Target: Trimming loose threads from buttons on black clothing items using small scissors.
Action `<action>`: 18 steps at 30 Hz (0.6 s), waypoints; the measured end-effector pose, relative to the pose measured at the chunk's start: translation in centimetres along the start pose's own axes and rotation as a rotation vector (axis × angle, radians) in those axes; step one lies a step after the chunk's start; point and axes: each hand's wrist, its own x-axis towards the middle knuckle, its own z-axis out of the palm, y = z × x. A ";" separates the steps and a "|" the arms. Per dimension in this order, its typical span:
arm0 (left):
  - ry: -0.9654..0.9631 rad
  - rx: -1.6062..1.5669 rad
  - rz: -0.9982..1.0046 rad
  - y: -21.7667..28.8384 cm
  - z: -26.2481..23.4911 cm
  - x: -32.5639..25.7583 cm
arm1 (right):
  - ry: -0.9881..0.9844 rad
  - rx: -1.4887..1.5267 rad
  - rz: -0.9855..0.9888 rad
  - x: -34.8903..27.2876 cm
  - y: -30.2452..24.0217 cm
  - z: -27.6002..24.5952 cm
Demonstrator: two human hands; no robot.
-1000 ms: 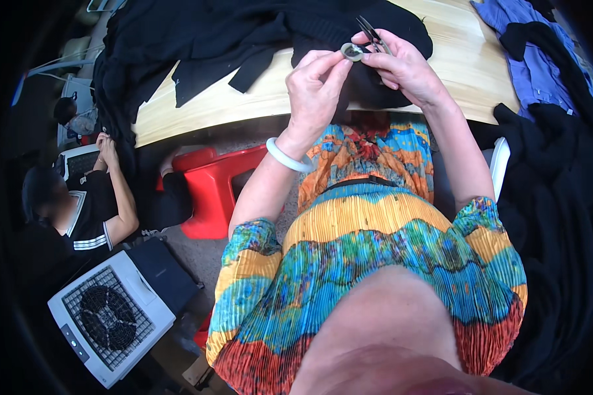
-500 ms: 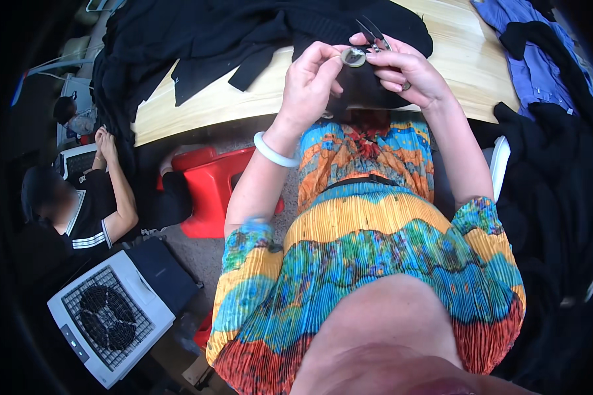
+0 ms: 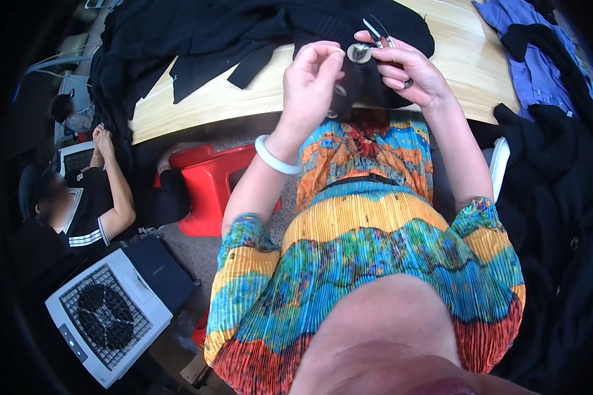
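My right hand (image 3: 410,71) pinches a round greyish button (image 3: 360,58) between thumb and finger. Small thread snips (image 3: 379,33) are tucked in that same hand, their blades pointing up and away. A ring-like dark spot shows on one of its fingers. My left hand (image 3: 311,84) is just left of the button, thumb and forefinger pressed together; whatever they pinch is too small to make out. A black knitted garment (image 3: 257,26) spreads over the table beyond my hands, and part of it hangs below the button with further buttons (image 3: 333,114) on it.
The pale wooden table (image 3: 197,108) has a blue garment (image 3: 540,72) at its right end. Black clothing (image 3: 553,217) is heaped to my right. On the left are a red stool (image 3: 207,191), a seated person (image 3: 79,204) and a grey fan unit (image 3: 109,316).
My left fingers have come away from the button and moved slightly left, still pinched. The button has shifted a little to the right in my right hand's grasp, and the snips have tilted slightly.
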 end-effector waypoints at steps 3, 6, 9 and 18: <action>0.081 0.289 0.273 -0.4 0.4 -0.9 | 0.021 0.049 -0.024 0.2 0.2 -0.3; 0.107 0.248 0.218 -0.9 0.8 -0.9 | 0.070 -0.039 -0.049 0.2 0.1 0.5; 0.148 0.267 0.194 -0.9 1.0 -0.9 | 0.127 -0.193 -0.101 0.1 0.1 1.5; 0.075 0.194 0.144 -1.2 0.4 0.4 | 0.130 -0.227 -0.109 -0.1 0.0 0.9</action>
